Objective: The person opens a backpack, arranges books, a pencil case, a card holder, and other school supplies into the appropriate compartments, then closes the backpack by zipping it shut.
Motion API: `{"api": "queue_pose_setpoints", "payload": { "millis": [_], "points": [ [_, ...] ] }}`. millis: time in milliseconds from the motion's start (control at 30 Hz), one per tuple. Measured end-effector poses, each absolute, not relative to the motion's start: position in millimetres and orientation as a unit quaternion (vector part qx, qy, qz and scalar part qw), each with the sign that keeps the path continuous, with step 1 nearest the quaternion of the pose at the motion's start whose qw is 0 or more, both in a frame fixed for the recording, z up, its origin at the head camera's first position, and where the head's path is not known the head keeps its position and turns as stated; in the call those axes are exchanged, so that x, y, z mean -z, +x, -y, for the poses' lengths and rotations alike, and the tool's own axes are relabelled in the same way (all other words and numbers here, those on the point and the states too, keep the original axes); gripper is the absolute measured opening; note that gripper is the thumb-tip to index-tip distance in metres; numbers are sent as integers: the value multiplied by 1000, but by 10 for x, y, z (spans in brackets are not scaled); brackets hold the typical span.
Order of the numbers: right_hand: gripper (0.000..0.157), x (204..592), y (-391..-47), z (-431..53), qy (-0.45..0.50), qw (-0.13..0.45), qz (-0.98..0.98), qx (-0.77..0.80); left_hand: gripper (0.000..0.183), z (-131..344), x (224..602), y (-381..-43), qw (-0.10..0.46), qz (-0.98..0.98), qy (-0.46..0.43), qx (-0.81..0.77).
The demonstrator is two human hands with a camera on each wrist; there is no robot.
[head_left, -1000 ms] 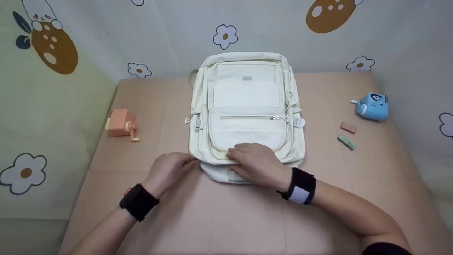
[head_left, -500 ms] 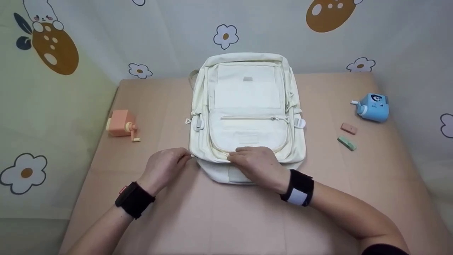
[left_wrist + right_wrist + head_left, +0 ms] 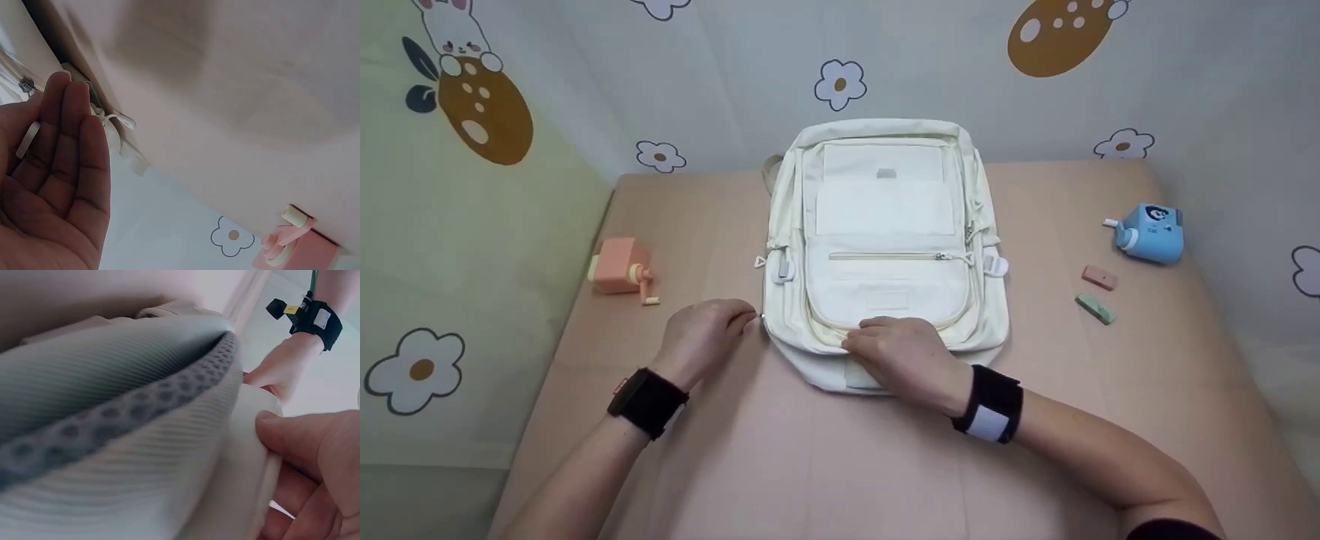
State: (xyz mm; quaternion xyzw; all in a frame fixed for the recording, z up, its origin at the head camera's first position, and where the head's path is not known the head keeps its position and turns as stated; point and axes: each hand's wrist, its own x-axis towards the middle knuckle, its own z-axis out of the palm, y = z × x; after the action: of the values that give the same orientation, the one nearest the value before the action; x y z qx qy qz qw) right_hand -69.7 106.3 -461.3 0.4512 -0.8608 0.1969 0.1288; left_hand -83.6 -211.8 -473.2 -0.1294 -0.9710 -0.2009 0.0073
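Observation:
A cream backpack [image 3: 885,289] lies front side up on the table. At its lower left side my left hand [image 3: 706,334] pinches a zipper pull; in the left wrist view the light pull tab [image 3: 28,140] shows between thumb and fingers, by the metal slider [image 3: 26,84]. My right hand [image 3: 911,360] grips the bag's lower front edge. The right wrist view shows the right thumb [image 3: 281,433] pressing the cream fabric [image 3: 239,467] against the fingers. Beside it appear a ribbed panel and dark dotted mesh [image 3: 140,402] at the bag's bottom.
An orange crank pencil sharpener [image 3: 621,266] stands at the left, a blue one [image 3: 1151,234] at the right. Pink [image 3: 1099,277] and green [image 3: 1094,308] small blocks lie near the blue sharpener. A patterned cloth wall [image 3: 735,67] rises behind the table [image 3: 810,465].
My left hand has moved up along the bag's left side from the bottom corner, with the zipper pull. The right hand stays at the lower edge, with little movement.

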Motion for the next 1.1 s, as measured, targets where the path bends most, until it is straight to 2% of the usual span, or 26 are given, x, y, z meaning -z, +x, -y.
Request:
{"api": "queue_pose_setpoints", "payload": {
  "millis": [133,267,333,400,567,833,1100],
  "points": [
    [10,4543,-687,-1020,446,97,872,-177,14,2119,4740,-806,0,972,-123,201],
    [28,4476,-688,-917,454,83,877,-131,13,2123,4749,-800,1,972,-124,200],
    [31,4466,-690,-853,458,85,879,-104,12,2118,4754,-799,2,972,-124,200],
    [29,4462,-688,-800,462,84,879,-80,11,2111,4762,-800,2,972,-125,201],
    [4,4492,-671,-738,471,108,875,-19,9,2096,4784,-804,6,971,-130,200],
    [7,4532,-668,-769,480,107,870,-16,11,2072,4800,-874,32,971,-141,190],
    [7,4538,-659,-788,487,103,867,-26,16,2067,4850,-1135,31,974,-120,187]
  ]
}}
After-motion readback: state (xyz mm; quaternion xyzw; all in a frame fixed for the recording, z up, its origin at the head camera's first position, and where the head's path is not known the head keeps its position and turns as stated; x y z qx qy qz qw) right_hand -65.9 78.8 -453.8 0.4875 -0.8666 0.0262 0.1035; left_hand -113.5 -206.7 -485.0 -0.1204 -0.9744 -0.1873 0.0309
